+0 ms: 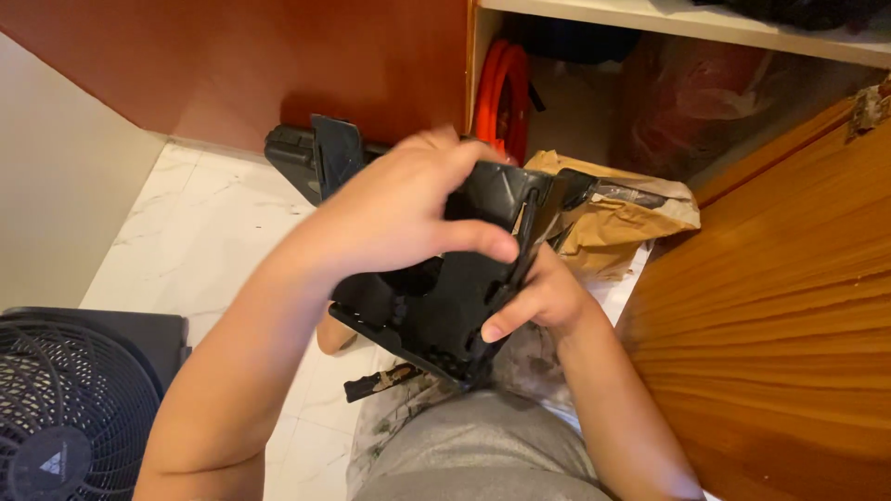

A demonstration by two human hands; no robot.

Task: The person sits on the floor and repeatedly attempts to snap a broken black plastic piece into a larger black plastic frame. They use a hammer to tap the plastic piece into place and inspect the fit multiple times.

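Both hands clasp a black plastic bracket (436, 306) above the lap, centre frame: left hand (399, 213) closed over its top, right hand (538, 301) pinching the 3 o'clock edge. It is possibly half-assembled; a second black piece (311, 153) lies untouched on the floor at 11 o'clock.

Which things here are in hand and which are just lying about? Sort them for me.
In hand:
- black plastic part, gripped by left hand on top and right hand at its edge

Lying about:
- second black part on the floor
- fan
- brown paper bag
- orange hose in the cupboard
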